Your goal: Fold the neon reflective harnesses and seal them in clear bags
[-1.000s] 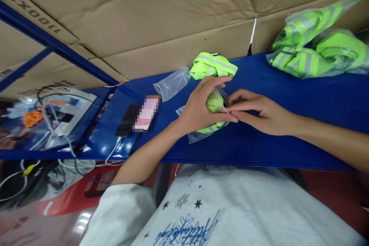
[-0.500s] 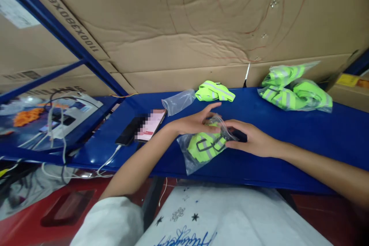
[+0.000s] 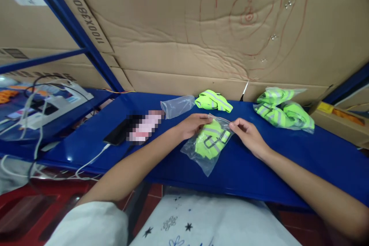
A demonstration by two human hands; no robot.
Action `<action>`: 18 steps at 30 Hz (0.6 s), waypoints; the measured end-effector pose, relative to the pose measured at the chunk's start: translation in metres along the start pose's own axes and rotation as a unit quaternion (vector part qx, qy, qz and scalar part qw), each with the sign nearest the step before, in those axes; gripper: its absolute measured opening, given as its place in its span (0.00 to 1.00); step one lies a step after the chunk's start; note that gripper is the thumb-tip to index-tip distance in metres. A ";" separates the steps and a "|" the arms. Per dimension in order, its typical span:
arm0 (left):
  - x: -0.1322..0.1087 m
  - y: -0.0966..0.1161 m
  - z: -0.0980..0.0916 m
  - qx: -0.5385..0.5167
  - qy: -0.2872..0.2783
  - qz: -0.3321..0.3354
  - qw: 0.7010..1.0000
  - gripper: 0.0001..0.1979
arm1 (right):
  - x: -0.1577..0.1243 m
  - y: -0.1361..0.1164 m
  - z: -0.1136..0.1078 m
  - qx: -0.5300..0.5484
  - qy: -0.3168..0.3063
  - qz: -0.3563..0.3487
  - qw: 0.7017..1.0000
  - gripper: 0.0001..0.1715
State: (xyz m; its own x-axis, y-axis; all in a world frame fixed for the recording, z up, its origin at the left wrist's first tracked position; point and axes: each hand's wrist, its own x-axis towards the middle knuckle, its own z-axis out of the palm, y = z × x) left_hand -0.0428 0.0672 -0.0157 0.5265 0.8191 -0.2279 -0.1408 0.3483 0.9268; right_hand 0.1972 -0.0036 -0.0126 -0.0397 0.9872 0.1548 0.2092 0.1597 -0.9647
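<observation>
A clear plastic bag [image 3: 208, 164] lies on the blue table in front of me, with a folded neon yellow-green reflective strap [image 3: 208, 147] and its black buckle inside. My left hand [image 3: 193, 125] pinches the bag's upper left corner. At the opposite end of the bag's mouth, my right hand [image 3: 245, 132] grips the edge between thumb and curled fingers. Behind the bag sits a loose reflective strap [image 3: 213, 100] of the same colour, beside a flat clear bag [image 3: 178, 107].
Several bagged reflective straps [image 3: 284, 111] are piled at the back right, near a cardboard box [image 3: 340, 123]. To the left lie a black phone [image 3: 119, 132] with a white cable and a second, blurred-out phone [image 3: 145, 127]. A cardboard wall [image 3: 173, 27] rises behind the table.
Both hands have closed onto the bag's mouth at its two ends; before, their fingers were spread around it. The mouth now lies straighter and flatter. The camera view has shifted.
</observation>
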 end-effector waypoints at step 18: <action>-0.002 -0.007 0.013 -0.050 0.088 0.048 0.994 0.27 | 0.005 0.014 -0.004 0.134 0.000 0.128 0.983 0.34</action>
State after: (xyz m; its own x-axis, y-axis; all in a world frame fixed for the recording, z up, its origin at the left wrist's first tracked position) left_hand -0.0318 0.0574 -0.0179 0.3539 0.9142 -0.1975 -0.2709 0.3023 0.9139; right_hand 0.2040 0.0031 -0.0240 -0.0182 0.9948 -0.1004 -0.0522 -0.1012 -0.9935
